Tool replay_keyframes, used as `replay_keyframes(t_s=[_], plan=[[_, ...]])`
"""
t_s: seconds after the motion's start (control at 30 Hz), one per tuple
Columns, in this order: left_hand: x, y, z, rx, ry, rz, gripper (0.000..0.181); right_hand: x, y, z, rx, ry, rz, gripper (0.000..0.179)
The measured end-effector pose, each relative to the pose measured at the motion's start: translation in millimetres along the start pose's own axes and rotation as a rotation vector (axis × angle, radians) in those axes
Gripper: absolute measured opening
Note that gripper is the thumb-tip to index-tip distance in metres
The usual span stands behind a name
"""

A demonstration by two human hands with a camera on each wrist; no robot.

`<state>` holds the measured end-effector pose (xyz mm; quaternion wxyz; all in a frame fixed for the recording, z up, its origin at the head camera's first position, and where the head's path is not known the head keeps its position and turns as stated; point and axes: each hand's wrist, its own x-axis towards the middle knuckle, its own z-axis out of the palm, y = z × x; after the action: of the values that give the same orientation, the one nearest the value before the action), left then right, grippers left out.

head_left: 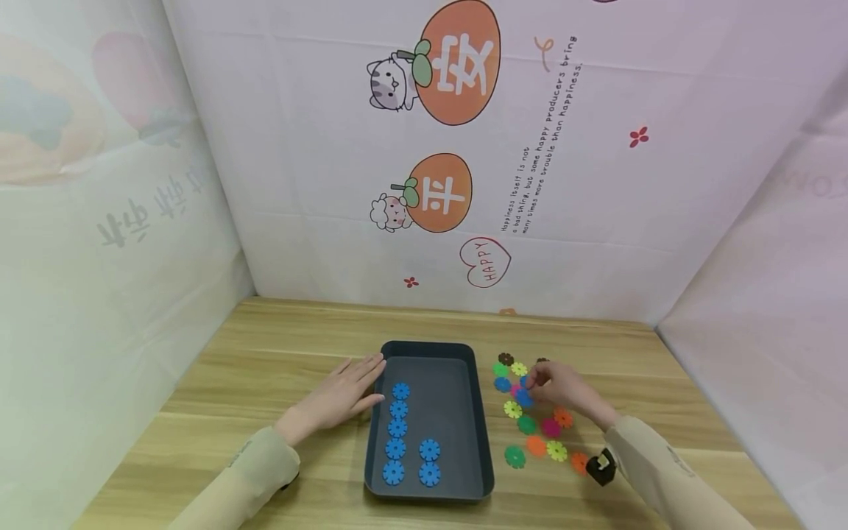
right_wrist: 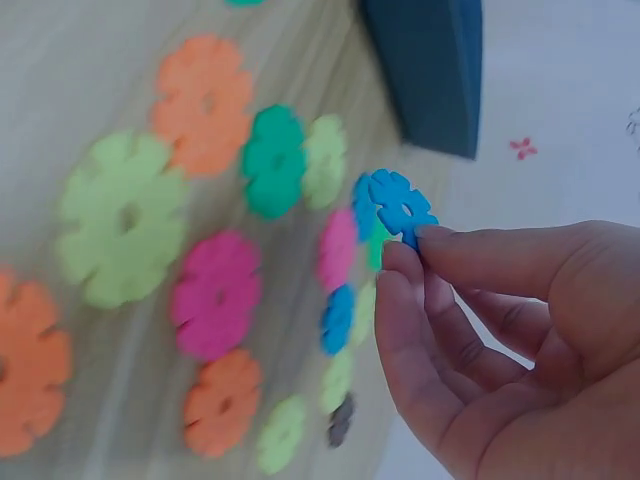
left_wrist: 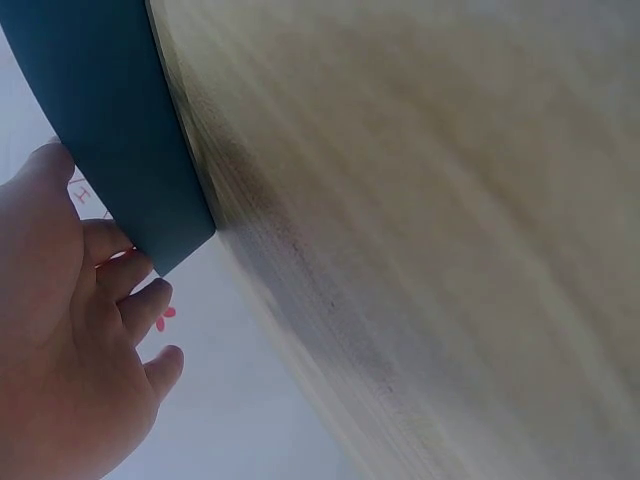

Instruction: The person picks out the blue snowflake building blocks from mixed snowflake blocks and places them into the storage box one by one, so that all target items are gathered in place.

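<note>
Between thumb and fingertips my right hand [right_wrist: 510,340] pinches a blue notched plastic disc [right_wrist: 401,203], raised over the loose discs right of the tray. My left hand [head_left: 341,394] lies with extended fingers against the left rim of a dark grey tray [head_left: 457,412]; the left wrist view shows its fingers at the tray's outer wall [left_wrist: 110,110]. Inside the tray, several blue discs [head_left: 397,428] form a column along the left side. Two more blue discs [head_left: 429,450] sit beside the column's near end.
Loose notched discs in several colours lie on the wooden table right of the tray, among them a green disc [head_left: 514,456], a magenta disc [head_left: 550,428] and an orange disc [head_left: 536,445]. A printed white cloth [head_left: 331,221] walls the table at the back and sides.
</note>
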<state>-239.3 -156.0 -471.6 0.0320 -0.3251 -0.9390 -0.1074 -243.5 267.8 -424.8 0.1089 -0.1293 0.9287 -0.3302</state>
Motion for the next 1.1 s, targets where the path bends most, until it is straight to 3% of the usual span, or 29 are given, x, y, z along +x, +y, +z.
replay_keyframes(t_s=[0.53,0.83,1.1], plan=[[-1.5,3.0,-3.2,-0.001,-0.001,0.002,0.065,20.1,-54,24,-0.013,-0.043,-0.206,0.004],[-1.8,-1.0,1.8,0.014,-0.004,-0.011,0.066,28.4,-76,54,0.097,-0.158,-0.241,0.005],[-0.9,-2.2,2.9,0.013,-0.006,-0.017,0.067,32.7,-93,83,0.06,-0.204,-0.263,0.006]])
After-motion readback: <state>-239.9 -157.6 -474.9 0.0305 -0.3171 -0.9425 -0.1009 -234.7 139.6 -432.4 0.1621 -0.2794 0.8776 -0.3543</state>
